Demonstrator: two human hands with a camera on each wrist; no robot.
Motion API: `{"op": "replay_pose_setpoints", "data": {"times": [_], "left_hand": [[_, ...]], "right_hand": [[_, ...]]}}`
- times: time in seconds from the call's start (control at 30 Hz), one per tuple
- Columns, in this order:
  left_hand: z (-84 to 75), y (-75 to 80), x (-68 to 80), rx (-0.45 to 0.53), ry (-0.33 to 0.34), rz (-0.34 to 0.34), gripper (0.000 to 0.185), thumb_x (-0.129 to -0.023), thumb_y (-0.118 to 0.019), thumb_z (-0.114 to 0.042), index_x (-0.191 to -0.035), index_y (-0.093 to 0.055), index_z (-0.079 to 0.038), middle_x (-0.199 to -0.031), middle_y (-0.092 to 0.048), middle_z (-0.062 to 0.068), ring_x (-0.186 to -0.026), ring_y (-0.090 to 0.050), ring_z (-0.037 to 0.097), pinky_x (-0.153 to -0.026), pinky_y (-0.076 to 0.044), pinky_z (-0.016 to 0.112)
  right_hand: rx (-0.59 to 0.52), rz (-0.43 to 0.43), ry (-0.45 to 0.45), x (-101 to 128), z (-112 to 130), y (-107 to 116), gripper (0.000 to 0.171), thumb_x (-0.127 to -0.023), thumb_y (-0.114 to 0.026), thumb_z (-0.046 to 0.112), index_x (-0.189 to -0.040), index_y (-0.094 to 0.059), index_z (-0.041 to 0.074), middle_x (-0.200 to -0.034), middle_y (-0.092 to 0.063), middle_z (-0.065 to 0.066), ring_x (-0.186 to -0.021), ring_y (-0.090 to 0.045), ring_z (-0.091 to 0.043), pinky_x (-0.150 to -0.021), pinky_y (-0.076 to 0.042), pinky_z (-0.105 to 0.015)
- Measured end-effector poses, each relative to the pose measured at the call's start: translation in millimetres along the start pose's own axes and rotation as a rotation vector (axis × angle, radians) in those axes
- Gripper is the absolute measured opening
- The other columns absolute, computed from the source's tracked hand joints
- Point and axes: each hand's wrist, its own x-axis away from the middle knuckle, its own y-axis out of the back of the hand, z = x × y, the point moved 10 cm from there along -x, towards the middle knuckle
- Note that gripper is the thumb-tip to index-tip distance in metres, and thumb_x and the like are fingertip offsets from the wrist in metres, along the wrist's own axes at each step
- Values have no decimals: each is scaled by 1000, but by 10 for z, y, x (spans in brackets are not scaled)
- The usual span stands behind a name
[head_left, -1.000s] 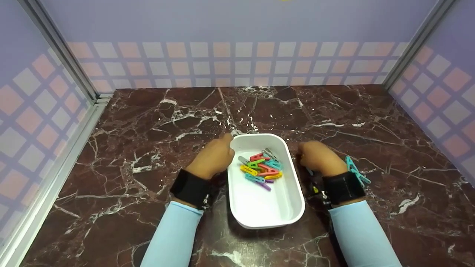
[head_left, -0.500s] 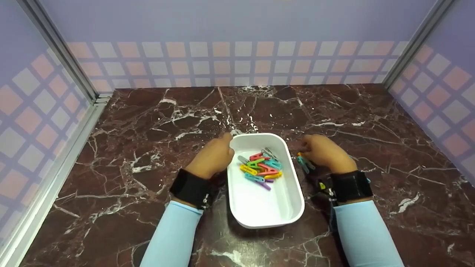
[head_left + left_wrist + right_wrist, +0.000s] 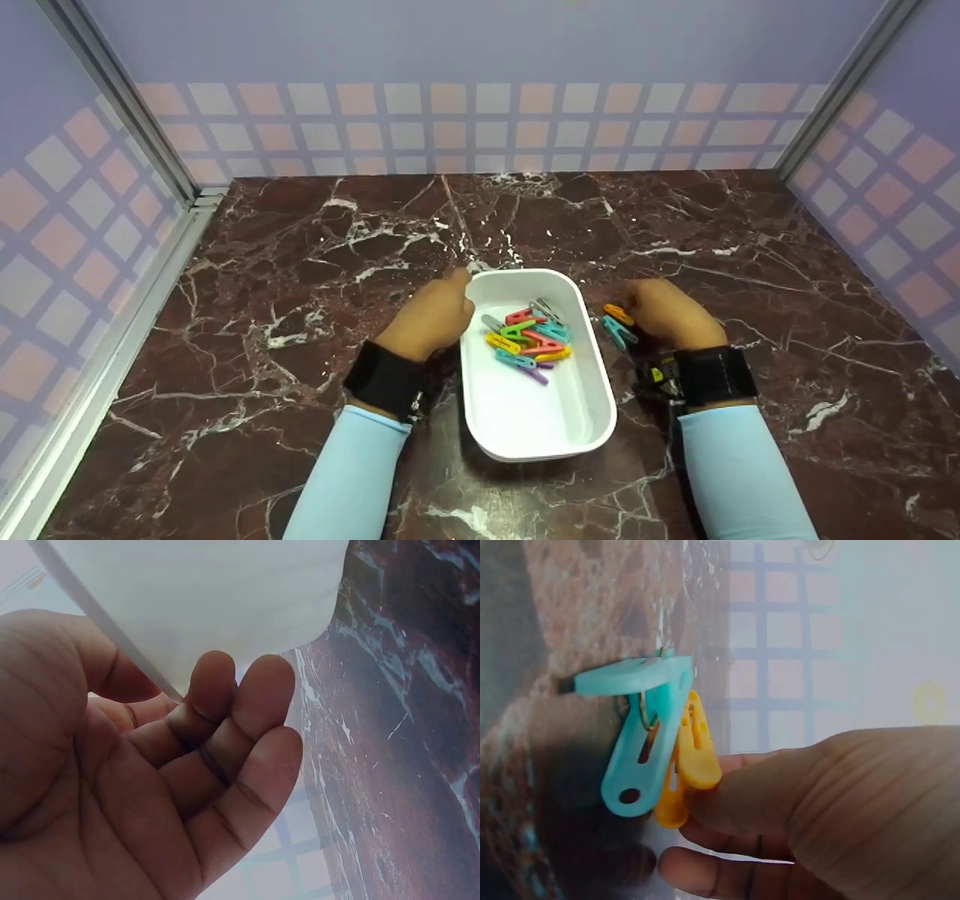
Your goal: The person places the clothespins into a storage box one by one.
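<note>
My left hand [image 3: 431, 315] grips the left rim of a white plastic container [image 3: 480, 435]; in the left wrist view its curled fingertips [image 3: 262, 690] lie against the outer wall. Inside, several plastic clothespins [image 3: 517, 360] in red, green, yellow, teal and purple lie in a loose heap. Just right of the container, my right hand [image 3: 671, 311] pinches one end of an orange-yellow clothespin [image 3: 618, 313] between thumb and finger. A teal clothespin [image 3: 619, 332] lies right beside it on the table, nearer to me. In the right wrist view the teal clothespin [image 3: 641, 742] overlaps the orange-yellow one.
The container stands on a dark red marbled table [image 3: 300, 247] with white veins. Purple walls [image 3: 480, 45] with a checked band close off the back and both sides. Both wrists wear black straps [image 3: 716, 375] over blue sleeves.
My right hand has shifted right, away from the container, uncovering the orange-yellow and teal clothespins. Teal clothespins right of its wrist are now hidden. My left hand stays at the rim.
</note>
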Motion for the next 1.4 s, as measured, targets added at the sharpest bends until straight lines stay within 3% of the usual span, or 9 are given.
{"op": "replay_pose_setpoints", "data": {"times": [0.2, 0.43, 0.57, 0.8, 1.07, 1.4], "left_hand": [[6, -14, -5, -7, 0, 0, 27, -95, -47, -8, -120, -50, 3, -100, -65, 25, -95, -65, 41, -87, -50, 51], [-17, 6, 0, -15, -20, -14, 26, -95, -47, -7, -118, -50, 4, -98, -65, 25, -94, -64, 42, -86, -50, 51], [-33, 18, 11, -20, -36, -22, 25, -95, -46, -6, -117, -50, 4, -97, -64, 25, -92, -65, 41, -85, -50, 51], [-11, 9, -1, -23, -22, -16, 25, -95, -45, -6, -117, -51, 4, -97, -65, 24, -94, -65, 41, -86, -50, 51], [-8, -3, 15, -15, -15, -4, 26, -95, -45, -7, -118, -50, 3, -97, -65, 25, -94, -65, 41, -86, -50, 51], [-3, -7, -2, -16, -3, 17, 28, -96, -44, -7, -121, -49, 3, -101, -65, 25, -97, -64, 41, -88, -50, 50]], "right_hand": [[-23, -64, 30, 30, 16, 90, 8, -88, -59, 5, -92, -65, 2, -81, -64, -8, -75, -58, -26, -72, -48, -44], [-54, 15, 36, 33, 34, 45, 18, -83, -64, 8, -99, -63, 0, -85, -66, -10, -75, -59, -25, -69, -49, -42], [-48, 55, 27, 24, 20, -13, 17, -86, -63, 9, -100, -62, 1, -86, -65, -10, -73, -58, -24, -66, -48, -39], [-49, 23, 27, 8, 17, -1, 19, -85, -66, 11, -99, -61, 0, -87, -66, -12, -73, -57, -25, -66, -48, -40], [-29, 23, 97, 6, 113, -41, 35, -85, -63, 4, -119, -61, -4, -94, -67, -15, -83, -61, -30, -78, -50, -49], [-74, 25, 42, 65, 80, 13, 35, -89, -60, 8, -123, -63, 4, -100, -67, -13, -83, -60, -27, -78, -49, -47]]}}
